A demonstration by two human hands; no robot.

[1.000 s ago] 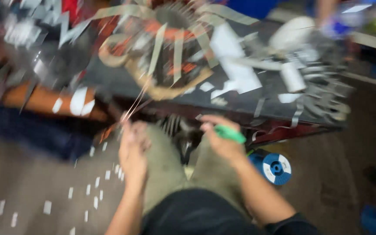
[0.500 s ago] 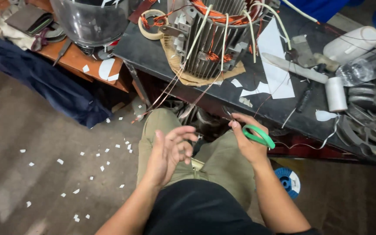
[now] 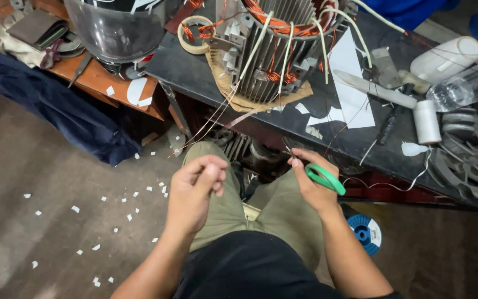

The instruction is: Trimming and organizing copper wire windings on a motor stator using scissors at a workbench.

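I sit at a dark workbench (image 3: pixel 195 72) with a finned motor stator (image 3: pixel 275 50) wound in copper wire on it. My right hand (image 3: pixel 313 185) holds green-handled scissors (image 3: pixel 325 177) just below the bench edge. My left hand (image 3: pixel 195 191) is over my left knee, its fingers pinched together on thin copper wires (image 3: pixel 208 124) that run up to the stator. White insulating sleeves stick out of the stator's top.
White paper sheets (image 3: pixel 352 94), a white roll (image 3: pixel 427 122), a screwdriver (image 3: pixel 385 124) and a clear plastic bottle (image 3: pixel 466 86) lie on the bench. A helmet visor (image 3: pixel 114 33) sits on a wooden table at left. Paper scraps dot the floor; a blue disc (image 3: pixel 365 232) lies by my right leg.
My left hand's fingers, spread half a second ago, have closed into a pinch on the wires. The right hand with the scissors has stayed near the bench edge. The view has steadied.
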